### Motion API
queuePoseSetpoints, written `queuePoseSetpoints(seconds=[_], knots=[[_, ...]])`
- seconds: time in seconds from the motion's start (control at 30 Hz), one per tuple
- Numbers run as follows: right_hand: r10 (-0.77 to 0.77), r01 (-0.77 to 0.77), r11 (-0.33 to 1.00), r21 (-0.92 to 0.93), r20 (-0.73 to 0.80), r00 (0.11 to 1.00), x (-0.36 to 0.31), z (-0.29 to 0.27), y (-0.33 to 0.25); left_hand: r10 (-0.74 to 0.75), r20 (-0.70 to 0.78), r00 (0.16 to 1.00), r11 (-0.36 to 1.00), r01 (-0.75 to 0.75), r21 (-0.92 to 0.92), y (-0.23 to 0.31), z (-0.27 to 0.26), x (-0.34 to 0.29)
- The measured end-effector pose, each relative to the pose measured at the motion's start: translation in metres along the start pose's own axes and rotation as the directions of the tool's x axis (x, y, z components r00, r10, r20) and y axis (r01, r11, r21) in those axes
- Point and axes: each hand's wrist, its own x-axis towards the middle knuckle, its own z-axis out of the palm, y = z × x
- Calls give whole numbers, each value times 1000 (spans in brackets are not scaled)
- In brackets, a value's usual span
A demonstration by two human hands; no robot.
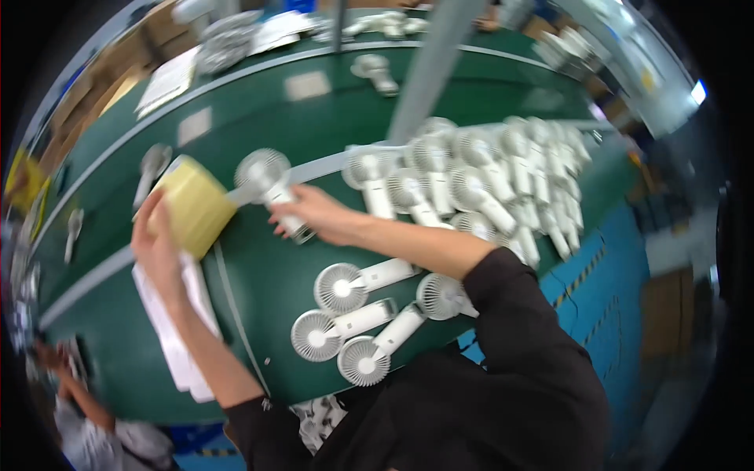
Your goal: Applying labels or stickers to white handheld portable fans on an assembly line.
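Observation:
A white handheld fan point(265, 174) is in my right hand point(320, 213), which grips it by the handle with the round head pointing away from me. My left hand point(159, 250) has its fingers round the left side of a yellow block-shaped pad point(198, 209), held up just left of the fan. I cannot make out what the pad is made of. Below my left hand lie white sheets point(174, 334). In front of me, several fans point(340, 287) lie on the green table point(290, 377). More white fans point(430, 155) are crowded together at the right.
A green belt point(259, 102) runs along the far side behind a metal rail point(326, 165), carrying a few spaced-out fans point(375, 72). A grey post point(436, 67) rises by the rail. Cardboard boxes point(102, 90) stand at the far left. Another person's hand point(53, 359) shows at lower left.

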Motion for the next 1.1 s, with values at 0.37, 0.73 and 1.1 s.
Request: queuePoseSetpoints(seconds=[0.37,0.73,1.1], knots=[[-33,35,987,-157,14,999,6,1,19,-44,169,985,998,38,40,-1,9,-6],[-20,24,993,-118,36,999,5,1,3,-109,183,977,989,89,115,6,27,-13],[-100,100,995,4,21,995,1,12,-17,-46,165,985,997,34,74,1,10,-15]])
